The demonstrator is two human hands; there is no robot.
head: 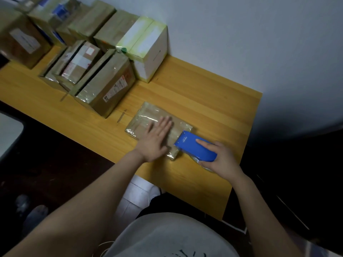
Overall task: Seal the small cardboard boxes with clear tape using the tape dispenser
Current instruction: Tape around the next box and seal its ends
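Right hand (pixel 220 158), fingers curled round the blue tape dispenser (pixel 196 148), at the 4 o'clock edge of the flat box (pixel 148 114); left hand (pixel 156 138) spread flat, pressing its top. Other boxes (pixel 104 86) stacked at 10 o'clock on the tabletop (pixel 204 93). Risk: the box slides under the pull and the tape wrinkles.

Bare counter (pixel 207 101) lies open right of and beyond the flat box (pixel 148 113), up to the wall (pixel 241 43); a tape dispenser (pixel 193 149) crowds its near right corner. Far left, taped boxes (pixel 104 86) and a white box (pixel 150 54) block the way, leaving a bare strip between.
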